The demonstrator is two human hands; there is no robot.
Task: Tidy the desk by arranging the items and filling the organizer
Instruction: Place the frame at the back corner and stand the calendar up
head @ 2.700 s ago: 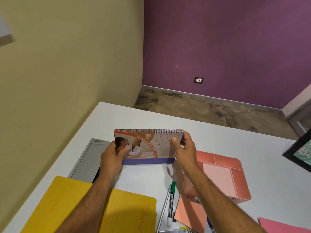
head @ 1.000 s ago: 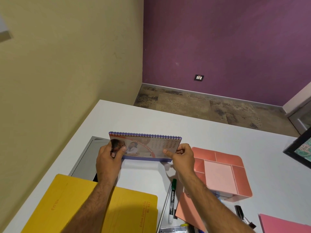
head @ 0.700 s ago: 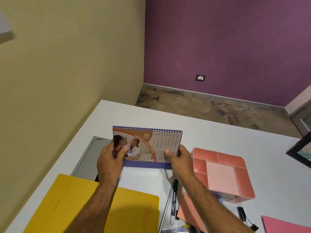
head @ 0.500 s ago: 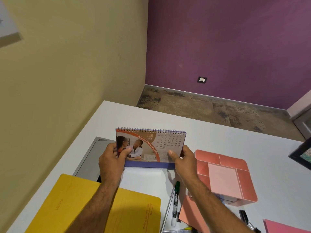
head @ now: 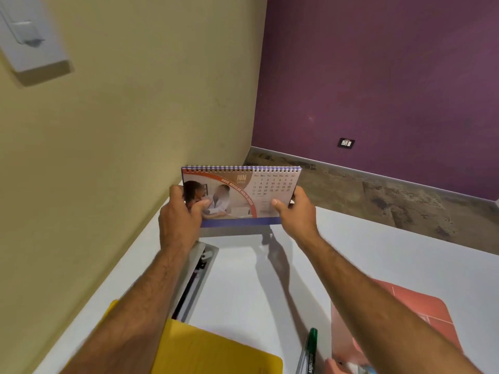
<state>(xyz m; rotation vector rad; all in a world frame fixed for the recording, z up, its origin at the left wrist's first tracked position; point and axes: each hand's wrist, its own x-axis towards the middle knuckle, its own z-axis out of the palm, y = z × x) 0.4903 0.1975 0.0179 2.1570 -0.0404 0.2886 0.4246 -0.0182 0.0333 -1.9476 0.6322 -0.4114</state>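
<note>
A spiral-bound desk calendar (head: 240,194), showing a June page with a photo, stands upright near the far left corner of the white desk (head: 364,247). My left hand (head: 179,220) grips its left end and my right hand (head: 295,214) grips its right end, thumbs on the front face. Whether its base touches the desk is unclear. The pink organizer (head: 410,317) sits at the lower right, partly behind my right forearm. A green-capped marker (head: 310,349) lies beside it.
A yellow folder (head: 213,352) lies at the near edge under my left forearm. A grey cable hatch (head: 199,276) in the desk runs beside that arm. The beige wall borders the desk on the left; floor lies beyond the far edge.
Both hands have carried the calendar away from me toward the far left corner of the desk, arms now stretched out. The view has shifted, so the organizer sits lower right.
</note>
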